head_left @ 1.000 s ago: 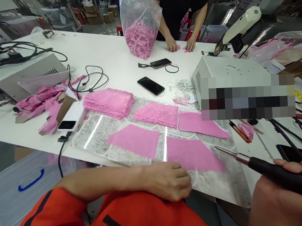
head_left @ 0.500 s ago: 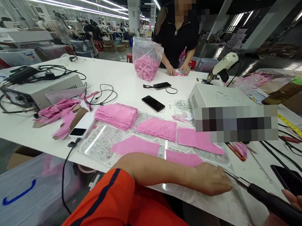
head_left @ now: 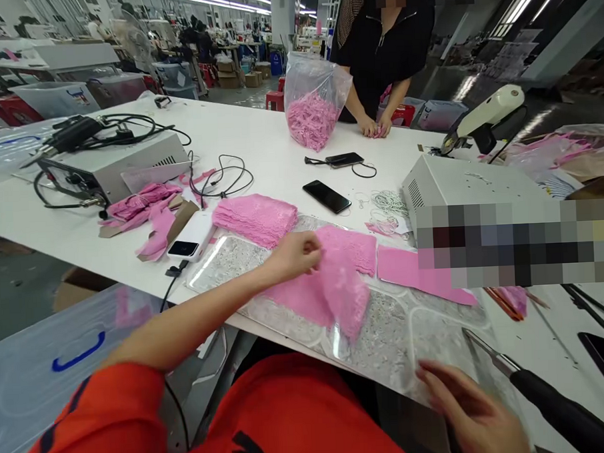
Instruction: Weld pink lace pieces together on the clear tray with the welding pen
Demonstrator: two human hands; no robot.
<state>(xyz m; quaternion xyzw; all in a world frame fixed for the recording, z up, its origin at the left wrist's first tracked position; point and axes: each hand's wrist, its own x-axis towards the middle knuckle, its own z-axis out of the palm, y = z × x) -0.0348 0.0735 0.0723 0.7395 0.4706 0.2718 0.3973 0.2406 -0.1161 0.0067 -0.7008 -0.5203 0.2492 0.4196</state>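
Note:
My left hand [head_left: 299,254] pinches a thin pink lace fabric piece [head_left: 347,296], which hangs from the fingertips over the work mat. Beneath it lies a flat pink fabric piece [head_left: 297,295], partly covered. Behind are a thick stack of pink fabric pieces [head_left: 255,218] and a lower lace stack [head_left: 355,245]. My right hand [head_left: 473,406] is over the front right edge of the mat, fingers stretched out and nothing in them. To its right rests a black-handled tool with a thin metal tip [head_left: 554,396].
Grey control boxes stand left [head_left: 124,164] and right [head_left: 445,187]. A white power bank [head_left: 192,238] and a black phone [head_left: 327,196] lie on the table. Across it, a person [head_left: 382,56] handles pink pieces beside a clear bag of pink scraps [head_left: 312,112].
My left hand has moved from the tool tip leftward and now lifts a pink lace piece. My right hand has let go of the black-handled tool and moved left. The view shifted.

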